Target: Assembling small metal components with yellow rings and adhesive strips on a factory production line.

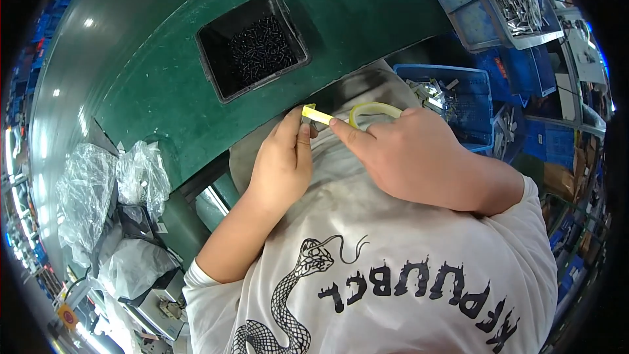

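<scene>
My left hand is closed, with thumb and fingers pinched around something small, mostly hidden, that I cannot make out. A strip of yellow tape is stretched from the fingertips of that hand toward the right. In my right hand is a roll of yellow tape, its ring showing beyond the curled fingers. The right index finger points along the strip and touches it at its near end. Both hands are in front of my shirt, just off the table's near edge.
A black bin of small dark parts stands on the green table. Blue crates with metal pieces sit at right, another crate of metal strips above them. Clear plastic bags lie at left.
</scene>
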The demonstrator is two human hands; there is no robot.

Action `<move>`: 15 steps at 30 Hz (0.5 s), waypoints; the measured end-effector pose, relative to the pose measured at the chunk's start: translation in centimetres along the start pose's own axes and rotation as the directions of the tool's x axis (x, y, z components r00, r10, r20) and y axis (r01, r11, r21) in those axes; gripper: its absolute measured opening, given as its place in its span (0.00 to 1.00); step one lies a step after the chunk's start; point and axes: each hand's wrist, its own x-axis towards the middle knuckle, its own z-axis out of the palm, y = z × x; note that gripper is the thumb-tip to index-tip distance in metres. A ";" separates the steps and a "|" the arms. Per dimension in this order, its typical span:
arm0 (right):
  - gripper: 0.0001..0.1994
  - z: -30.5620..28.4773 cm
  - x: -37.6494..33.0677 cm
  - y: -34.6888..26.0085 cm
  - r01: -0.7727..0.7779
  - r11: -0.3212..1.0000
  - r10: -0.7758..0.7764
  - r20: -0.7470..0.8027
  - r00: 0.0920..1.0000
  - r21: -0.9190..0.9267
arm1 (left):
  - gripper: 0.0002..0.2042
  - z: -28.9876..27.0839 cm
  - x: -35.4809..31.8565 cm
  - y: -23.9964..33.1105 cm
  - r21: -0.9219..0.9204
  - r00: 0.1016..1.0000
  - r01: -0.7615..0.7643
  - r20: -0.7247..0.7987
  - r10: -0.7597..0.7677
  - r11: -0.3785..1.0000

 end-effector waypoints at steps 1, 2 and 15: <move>0.24 0.1 0.0 0.0 0.002 1.000 -0.002 -0.003 1.000 -0.016 | 0.15 -0.1 0.0 0.2 0.000 1.000 -0.001 -0.001 0.001 1.000; 0.24 0.2 0.0 0.1 0.002 1.000 -0.002 -0.004 1.000 -0.018 | 0.14 -0.3 0.0 0.7 -0.103 0.998 0.059 0.021 -0.057 0.993; 0.24 0.9 0.1 1.4 0.013 1.000 -0.010 -0.123 0.992 0.018 | 0.15 -0.6 -0.1 1.1 -0.554 0.984 0.173 0.125 -0.124 0.814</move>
